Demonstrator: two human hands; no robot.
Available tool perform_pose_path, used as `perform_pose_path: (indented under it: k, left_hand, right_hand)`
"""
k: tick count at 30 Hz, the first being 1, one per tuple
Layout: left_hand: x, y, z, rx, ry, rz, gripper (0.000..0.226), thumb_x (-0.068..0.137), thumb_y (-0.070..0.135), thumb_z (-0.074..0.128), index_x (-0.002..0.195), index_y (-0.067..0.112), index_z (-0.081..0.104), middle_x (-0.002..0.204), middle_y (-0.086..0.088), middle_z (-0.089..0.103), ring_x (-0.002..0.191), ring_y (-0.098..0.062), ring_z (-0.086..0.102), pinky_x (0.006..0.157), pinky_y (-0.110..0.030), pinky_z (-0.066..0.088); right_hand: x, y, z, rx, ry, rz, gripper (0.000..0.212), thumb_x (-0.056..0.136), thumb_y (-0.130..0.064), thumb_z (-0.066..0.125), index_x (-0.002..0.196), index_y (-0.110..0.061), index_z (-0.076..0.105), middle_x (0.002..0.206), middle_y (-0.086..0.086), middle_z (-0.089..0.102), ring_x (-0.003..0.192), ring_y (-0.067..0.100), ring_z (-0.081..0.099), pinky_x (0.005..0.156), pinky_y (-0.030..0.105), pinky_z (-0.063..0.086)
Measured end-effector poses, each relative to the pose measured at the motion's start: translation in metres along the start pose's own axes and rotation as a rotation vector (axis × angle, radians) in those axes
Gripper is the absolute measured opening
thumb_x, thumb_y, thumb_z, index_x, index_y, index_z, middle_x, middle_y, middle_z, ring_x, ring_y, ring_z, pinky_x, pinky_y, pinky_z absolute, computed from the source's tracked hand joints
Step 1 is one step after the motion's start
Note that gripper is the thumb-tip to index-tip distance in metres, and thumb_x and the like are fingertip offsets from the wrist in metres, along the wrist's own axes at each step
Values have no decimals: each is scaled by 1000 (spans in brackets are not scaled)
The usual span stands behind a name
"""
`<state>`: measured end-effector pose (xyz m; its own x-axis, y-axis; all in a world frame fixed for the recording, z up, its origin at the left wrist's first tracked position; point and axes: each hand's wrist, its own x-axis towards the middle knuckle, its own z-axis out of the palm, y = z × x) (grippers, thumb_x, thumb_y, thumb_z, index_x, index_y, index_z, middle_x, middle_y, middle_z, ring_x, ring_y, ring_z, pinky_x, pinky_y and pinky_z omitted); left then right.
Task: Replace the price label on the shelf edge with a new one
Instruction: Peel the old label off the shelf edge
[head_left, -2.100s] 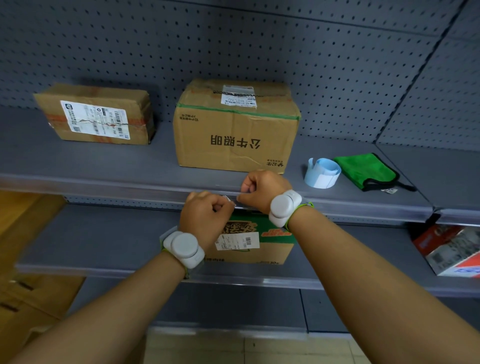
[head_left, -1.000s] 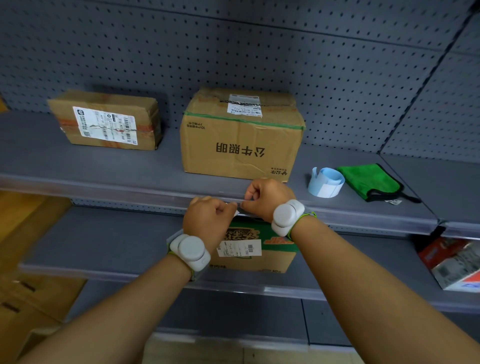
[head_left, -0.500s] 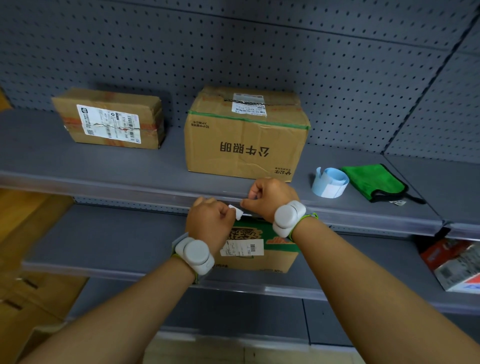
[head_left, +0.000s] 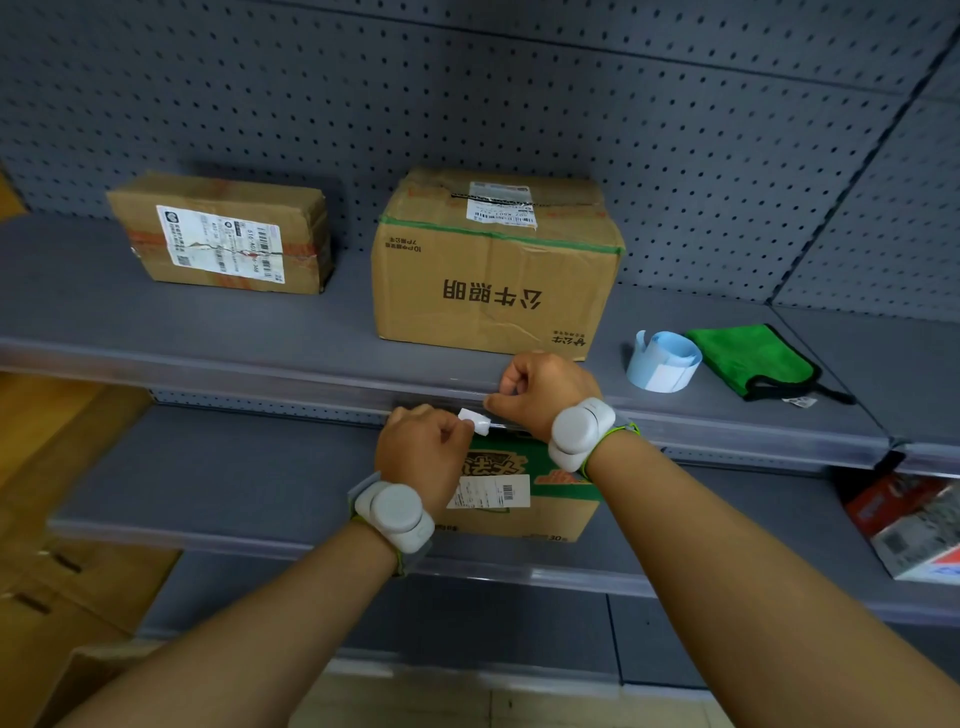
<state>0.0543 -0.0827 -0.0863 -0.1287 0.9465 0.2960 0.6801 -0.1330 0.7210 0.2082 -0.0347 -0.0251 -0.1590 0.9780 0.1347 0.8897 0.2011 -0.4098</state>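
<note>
Pinched in the left hand (head_left: 421, 457), the white price label (head_left: 475, 420) had come free of the shelf edge (head_left: 311, 382), sticking out just near of it; the right hand's (head_left: 545, 392) curled grip stayed pinching the strip beside it.

1. The left hand (head_left: 421, 457) pinches the small label (head_left: 475, 420) just in front of the shelf edge (head_left: 311, 376).
2. The right hand (head_left: 540, 392) is at that edge, just right of the grip.
3. Behind the grip, on the shelf, stands the big carton (head_left: 493, 280); well left of it lies the flat parcel (head_left: 223, 234).
4. Right of the grip sits the label roll (head_left: 662, 364), the cloth (head_left: 753, 358) just beyond it.
5. Below the grip, on the lower shelf, a box (head_left: 519, 499).
</note>
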Motion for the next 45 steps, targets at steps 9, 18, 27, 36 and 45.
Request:
perform_pose_path:
  k: [9,18,27,36,45]
  left_hand:
    - [7,16,-12,-92,-15,-210,18,84,35,60,71,25,68,68,8,63,63,-14,59,58,-27,47]
    - [2,13,-4,-78,20,-161,25,86,27,56,69,13,68,75,-3,65,68,-20,59,60,-32,48]
    - [-4,13,-1,-203,-23,-239,24,88,30,56,74,14,68,73,-1,67,68,-17,61,57,-26,46]
    - [-2,12,-5,-527,-44,-422,13,81,31,69,69,27,72,72,4,72,72,-19,69,70,-36,58]
    - [11,11,-5,-462,-35,-447,28,79,25,69,66,0,68,62,-5,62,61,-19,55,65,-34,50]
  right_hand:
    - [-1,-3,6,-28,49,21,29,71,-50,70,70,-22,62,72,-8,63,70,16,60,62,30,49]
    - [-1,-2,8,-26,69,31,28,70,-49,70,72,-21,63,72,-5,66,71,18,61,61,29,48]
    - [-2,-1,10,-18,99,-9,25,71,-45,71,75,-23,60,75,-5,64,71,19,59,60,30,46]
    - [23,-17,3,47,-110,-269,11,72,-26,78,78,-25,68,75,-6,62,72,16,59,67,33,52]
    - [39,-21,-5,83,-259,-268,7,70,-14,79,72,-16,73,67,-5,66,56,4,57,59,15,46]
